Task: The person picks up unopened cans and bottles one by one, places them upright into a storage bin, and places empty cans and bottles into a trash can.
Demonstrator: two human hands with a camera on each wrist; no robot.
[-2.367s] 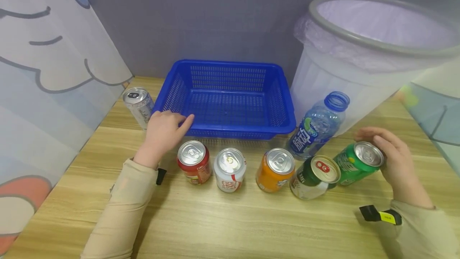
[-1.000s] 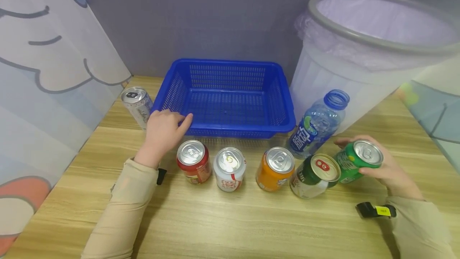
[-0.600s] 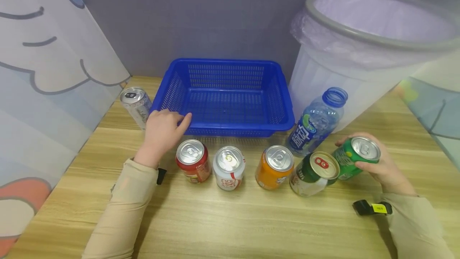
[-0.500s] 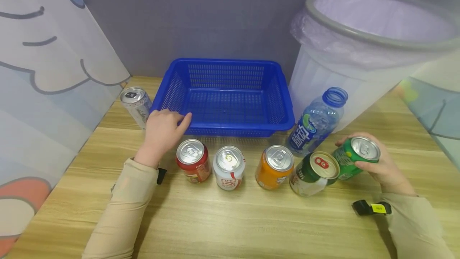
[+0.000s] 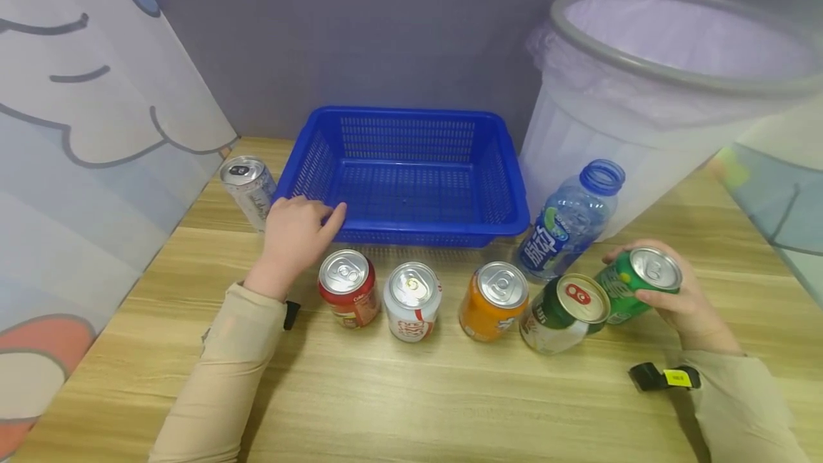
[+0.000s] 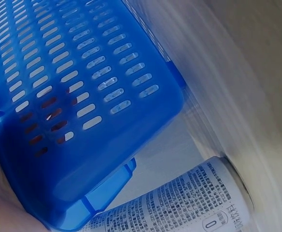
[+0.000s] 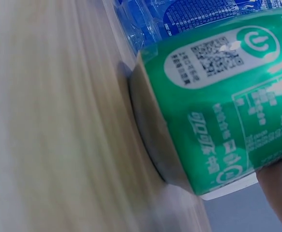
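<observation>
A green can [image 5: 621, 296] is held upright by the right hand [image 5: 699, 309], its side wrapped between thumb and fingers, and its base is seen right at the wooden tabletop [image 5: 411, 406] in the right wrist view. A blue basket [image 5: 424, 228] is gripped at its near left corner by the left hand [image 5: 294, 238], the thumb laid along the near rim; its fingertips are hidden. Just left of the held can, a dark green and white can [image 5: 558, 316] is placed, followed leftward by an orange can [image 5: 490, 309], a white can [image 5: 412, 309] and a red can [image 5: 352, 296]. A blue bottle [image 5: 551, 241] is positioned behind the green pair, before a lined bin [image 5: 579, 127]. A silver can [image 5: 251, 195], printed with dense small text, is set just beside the basket's left side.
</observation>
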